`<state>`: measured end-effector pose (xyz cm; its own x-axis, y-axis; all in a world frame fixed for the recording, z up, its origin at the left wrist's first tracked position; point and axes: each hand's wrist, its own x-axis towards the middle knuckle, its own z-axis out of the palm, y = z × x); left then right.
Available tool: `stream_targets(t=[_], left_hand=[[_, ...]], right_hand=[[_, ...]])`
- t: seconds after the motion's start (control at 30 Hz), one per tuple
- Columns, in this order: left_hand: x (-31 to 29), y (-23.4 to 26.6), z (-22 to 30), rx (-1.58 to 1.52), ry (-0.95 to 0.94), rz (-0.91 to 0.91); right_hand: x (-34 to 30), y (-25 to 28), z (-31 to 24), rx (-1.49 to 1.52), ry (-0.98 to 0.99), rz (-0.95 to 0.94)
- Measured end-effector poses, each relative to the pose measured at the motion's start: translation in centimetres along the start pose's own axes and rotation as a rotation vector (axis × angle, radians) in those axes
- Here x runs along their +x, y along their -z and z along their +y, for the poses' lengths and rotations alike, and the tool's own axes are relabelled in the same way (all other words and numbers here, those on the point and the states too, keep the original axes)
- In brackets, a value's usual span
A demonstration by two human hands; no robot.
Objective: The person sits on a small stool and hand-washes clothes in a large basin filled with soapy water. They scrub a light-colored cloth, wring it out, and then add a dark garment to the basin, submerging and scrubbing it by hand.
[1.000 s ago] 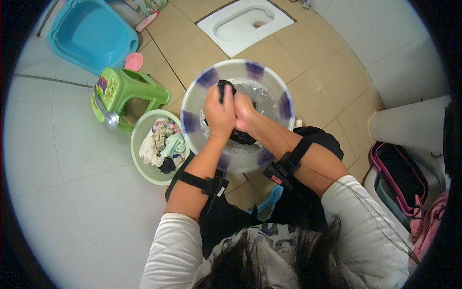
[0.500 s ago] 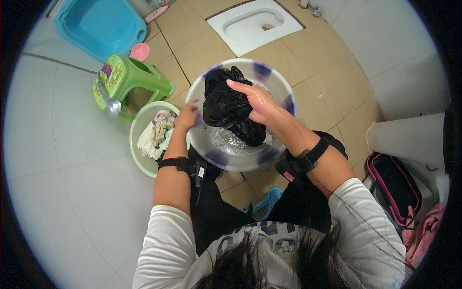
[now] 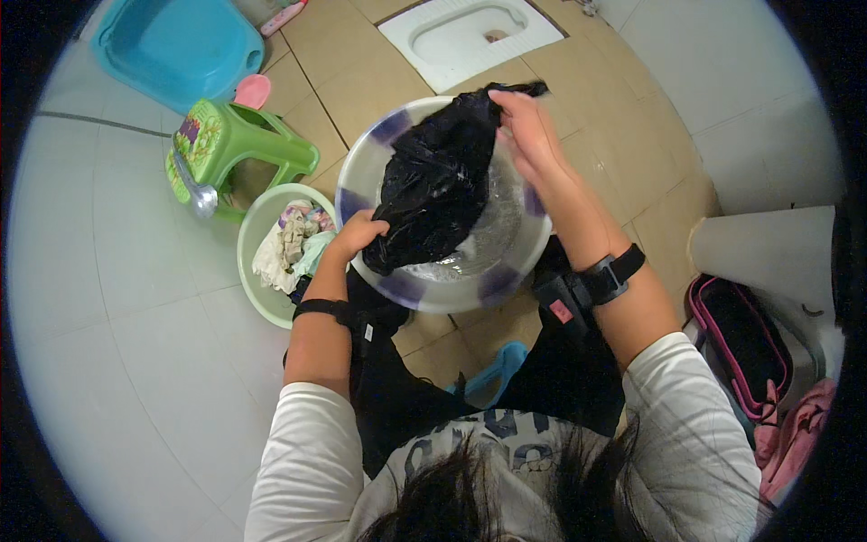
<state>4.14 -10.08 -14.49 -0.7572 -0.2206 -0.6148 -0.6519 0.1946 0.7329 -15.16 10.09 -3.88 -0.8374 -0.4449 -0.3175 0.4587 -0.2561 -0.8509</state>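
A wet black garment (image 3: pixel 435 176) is stretched between my hands above a large white basin (image 3: pixel 411 289) with purple patches. Its exact kind is not clear. My left hand (image 3: pixel 358 233) is closed on the garment's lower left edge, over the basin's left rim. At the upper right, my right hand (image 3: pixel 528 131) pinches another end, and a dark tip sticks out past the fingers. Sudsy water (image 3: pixel 479 253) shows in the basin below the cloth.
Left of the basin stands a pale green tub (image 3: pixel 253 298) of light-coloured clothes (image 3: pixel 293 244). Behind it is a green stool (image 3: pixel 237 135) with a shower head (image 3: pixel 200 197) on it. A blue tub (image 3: pixel 181 54), a pink scoop (image 3: pixel 253 91) and a squat toilet (image 3: pixel 479 36) lie farther off.
My left hand has moved from beside the basin onto the garment and taken hold of it. My right hand has gone up and right, and the bunched cloth is now spread out.
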Motion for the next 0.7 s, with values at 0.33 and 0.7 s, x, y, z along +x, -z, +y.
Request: stream_targets(t=[0.33, 0.7], left_hand=[[3.6, -1.3, -3.2, 0.635, 0.038, 0.486], [8.2, -10.0, -13.9, 0.592, 0.308, 0.029]], right_hand=[[-1.3, 0.7, -1.7, -0.277, 0.081, -0.170], [-2.3, 2.0, -3.2, -0.305, -0.056, -0.203]])
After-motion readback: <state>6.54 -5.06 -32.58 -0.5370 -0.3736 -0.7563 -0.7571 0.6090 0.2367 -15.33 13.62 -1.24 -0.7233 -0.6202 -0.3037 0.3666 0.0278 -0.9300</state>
